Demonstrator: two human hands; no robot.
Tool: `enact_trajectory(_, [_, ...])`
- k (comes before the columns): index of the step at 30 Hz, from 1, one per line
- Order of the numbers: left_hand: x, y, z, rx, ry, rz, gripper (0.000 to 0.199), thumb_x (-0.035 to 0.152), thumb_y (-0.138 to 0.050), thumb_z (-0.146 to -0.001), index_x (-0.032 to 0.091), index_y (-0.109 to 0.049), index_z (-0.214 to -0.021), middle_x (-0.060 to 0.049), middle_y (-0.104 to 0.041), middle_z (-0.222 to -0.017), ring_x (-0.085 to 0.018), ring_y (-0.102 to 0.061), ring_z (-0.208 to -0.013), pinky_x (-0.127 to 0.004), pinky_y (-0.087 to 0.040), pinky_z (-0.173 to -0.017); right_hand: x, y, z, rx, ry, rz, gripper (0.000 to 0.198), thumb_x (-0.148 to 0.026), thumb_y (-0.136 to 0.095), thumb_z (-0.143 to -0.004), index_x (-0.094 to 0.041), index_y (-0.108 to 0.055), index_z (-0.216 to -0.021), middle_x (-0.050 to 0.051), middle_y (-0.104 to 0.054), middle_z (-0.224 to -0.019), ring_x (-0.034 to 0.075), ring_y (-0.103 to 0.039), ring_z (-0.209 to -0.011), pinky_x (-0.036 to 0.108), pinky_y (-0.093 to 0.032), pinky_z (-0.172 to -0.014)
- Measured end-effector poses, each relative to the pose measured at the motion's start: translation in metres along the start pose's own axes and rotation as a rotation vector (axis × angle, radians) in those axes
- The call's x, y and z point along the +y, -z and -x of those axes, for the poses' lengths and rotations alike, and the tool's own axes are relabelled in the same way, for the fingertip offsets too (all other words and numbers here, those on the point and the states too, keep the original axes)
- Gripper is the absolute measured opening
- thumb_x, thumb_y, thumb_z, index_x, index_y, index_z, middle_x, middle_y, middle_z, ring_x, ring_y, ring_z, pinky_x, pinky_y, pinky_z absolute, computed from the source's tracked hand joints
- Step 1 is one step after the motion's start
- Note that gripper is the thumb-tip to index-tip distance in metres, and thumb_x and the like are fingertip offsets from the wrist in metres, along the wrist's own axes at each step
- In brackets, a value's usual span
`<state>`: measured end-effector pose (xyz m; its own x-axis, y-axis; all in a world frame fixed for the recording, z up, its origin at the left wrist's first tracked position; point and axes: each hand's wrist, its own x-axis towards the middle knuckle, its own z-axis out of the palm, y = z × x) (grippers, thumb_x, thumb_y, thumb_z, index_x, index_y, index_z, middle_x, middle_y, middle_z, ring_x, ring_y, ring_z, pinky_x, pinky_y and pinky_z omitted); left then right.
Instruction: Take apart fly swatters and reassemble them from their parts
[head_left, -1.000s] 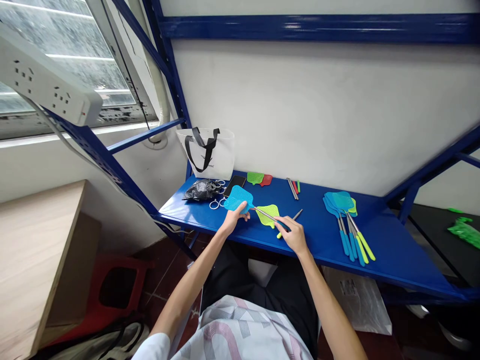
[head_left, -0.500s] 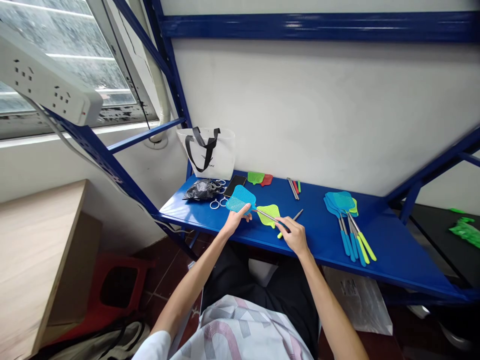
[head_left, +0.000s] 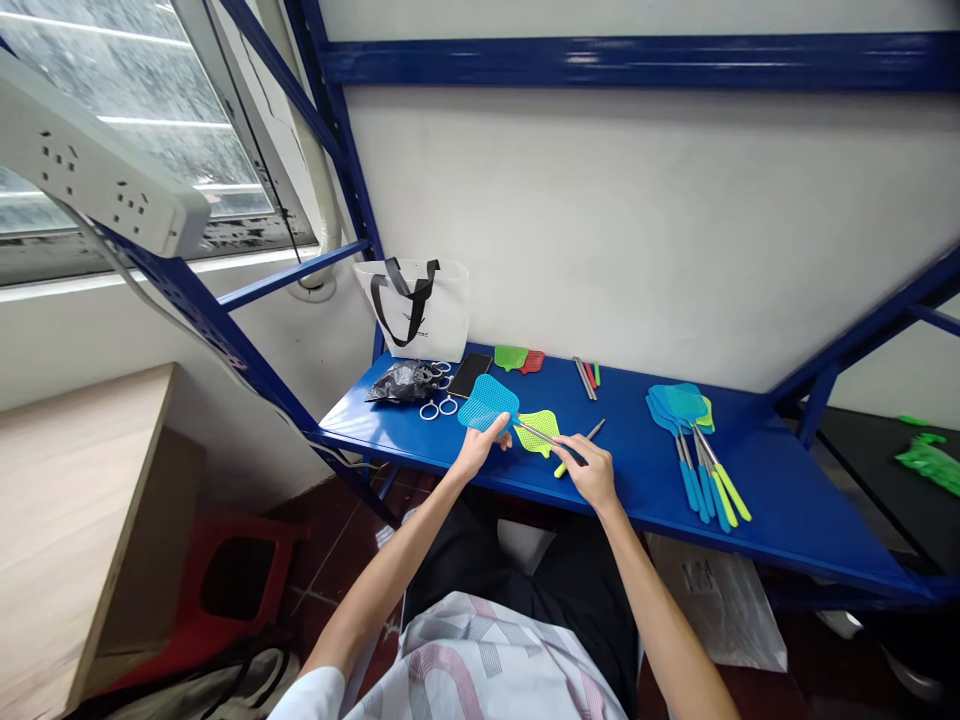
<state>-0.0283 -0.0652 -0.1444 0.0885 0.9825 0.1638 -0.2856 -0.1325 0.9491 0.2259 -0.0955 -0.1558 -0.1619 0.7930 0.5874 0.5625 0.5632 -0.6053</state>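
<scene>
Between my hands is a blue fly swatter with a perforated head and a metal rod. My left hand pinches it at the base of the head. Around the rod's other end, my right hand is closed; its grip hides the handle. A yellow-green swatter head lies on the blue table just behind the rod. Beside my right hand, a loose metal rod with a yellow-green handle rests on the table, partly covered. To the right lies a bunch of blue and yellow-green fly swatters.
Toward the wall lie a green swatter head, a red one and several loose rods. At the left are a phone, a black plastic bag, white rings and a white tote bag.
The blue swatter and my left hand have shifted slightly right, toward my right hand. My right hand stays nearly in place, and the things on the table lie as before.
</scene>
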Motion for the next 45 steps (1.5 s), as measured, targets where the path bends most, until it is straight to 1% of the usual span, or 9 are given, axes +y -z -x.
enact_trajectory(14, [-0.004,-0.009,0.003,0.008,0.018,-0.033,0.050,0.068,-0.078,-0.091,0.019,-0.069,-0.088,-0.001,-0.063,-0.064,-0.019,-0.064,-0.056,-0.034,-0.054,-0.059,0.003,0.001,0.003,0.034,-0.019,-0.002,0.028,-0.050,-0.067,-0.107,-0.029,-0.086,-0.110,0.006,-0.083,-0.099,0.025,-0.079,-0.089,0.036,-0.063,-0.084])
enact_trajectory(18, [-0.004,-0.007,0.002,-0.010,0.033,-0.058,0.057,0.073,-0.072,-0.094,0.017,-0.076,-0.103,-0.009,-0.078,-0.086,-0.020,-0.066,-0.061,-0.036,-0.056,-0.061,-0.001,-0.002,0.002,-0.011,-0.065,0.025,0.032,-0.053,-0.064,-0.108,-0.029,-0.085,-0.111,0.008,-0.084,-0.104,0.026,-0.080,-0.094,0.036,-0.063,-0.089])
enact_trajectory(21, [-0.002,-0.008,0.003,-0.069,-0.005,-0.161,0.059,0.072,-0.071,-0.095,0.016,-0.080,-0.112,-0.015,-0.081,-0.109,-0.027,-0.075,-0.085,-0.038,-0.060,-0.074,-0.001,-0.004,-0.001,-0.013,-0.091,-0.031,0.033,-0.054,-0.064,-0.108,-0.028,-0.084,-0.114,0.008,-0.084,-0.110,0.027,-0.080,-0.101,0.037,-0.062,-0.092])
enact_trajectory(23, [-0.002,-0.011,0.006,-0.127,-0.101,-0.350,0.052,0.066,-0.072,-0.097,0.020,-0.081,-0.119,-0.015,-0.079,-0.127,-0.033,-0.073,-0.115,-0.043,-0.060,-0.097,0.003,-0.003,-0.003,0.060,-0.150,-0.073,0.037,-0.056,-0.066,-0.106,-0.026,-0.084,-0.116,0.009,-0.084,-0.112,0.028,-0.080,-0.100,0.038,-0.063,-0.090])
enact_trajectory(26, [-0.007,-0.018,0.013,-0.228,-0.256,-0.735,0.047,0.057,-0.069,-0.103,0.028,-0.075,-0.140,-0.011,-0.067,-0.155,-0.034,-0.055,-0.149,-0.053,-0.042,-0.126,0.011,0.000,-0.005,0.252,-0.316,-0.115,0.047,-0.063,-0.067,-0.102,-0.020,-0.083,-0.116,0.012,-0.085,-0.099,0.029,-0.080,-0.087,0.038,-0.065,-0.079])
enact_trajectory(29, [-0.015,-0.024,0.017,-0.298,-0.292,-1.035,0.046,0.055,-0.062,-0.108,0.031,-0.070,-0.146,-0.010,-0.059,-0.164,-0.034,-0.044,-0.160,-0.058,-0.029,-0.133,0.014,0.003,-0.007,0.333,-0.410,-0.144,0.050,-0.065,-0.067,-0.101,-0.017,-0.082,-0.111,0.012,-0.083,-0.088,0.029,-0.081,-0.083,0.037,-0.063,-0.077])
enact_trajectory(35, [-0.025,-0.006,0.007,-0.208,-0.275,-1.153,0.040,0.059,-0.069,-0.103,0.024,-0.072,-0.121,-0.015,-0.060,-0.162,-0.036,-0.050,-0.155,-0.057,-0.038,-0.128,0.008,0.009,-0.009,0.147,-0.401,-0.061,0.045,-0.063,-0.060,-0.105,-0.023,-0.077,-0.096,0.007,-0.083,-0.078,0.028,-0.081,-0.078,0.033,-0.058,-0.074])
enact_trajectory(39, [-0.018,0.019,-0.001,-0.157,-0.175,-1.210,0.071,0.063,-0.082,-0.090,0.021,-0.062,-0.144,-0.022,-0.056,-0.163,-0.044,-0.045,-0.157,-0.059,-0.037,-0.126,0.004,0.012,-0.021,-0.024,-0.421,0.263,0.035,-0.052,-0.060,-0.105,-0.028,-0.073,-0.083,0.003,-0.077,-0.066,0.026,-0.076,-0.069,0.030,-0.046,-0.061])
enact_trajectory(45, [0.002,0.032,0.000,-0.207,-0.068,-1.281,0.098,0.057,-0.090,-0.082,0.025,-0.047,-0.164,-0.022,-0.059,-0.157,-0.046,-0.057,-0.142,-0.053,-0.046,-0.111,-0.018,-0.007,-0.064,-0.280,-0.491,0.698,0.023,-0.038,-0.062,-0.099,-0.024,-0.078,-0.091,0.013,-0.083,-0.089,0.031,-0.080,-0.087,0.033,-0.049,-0.073])
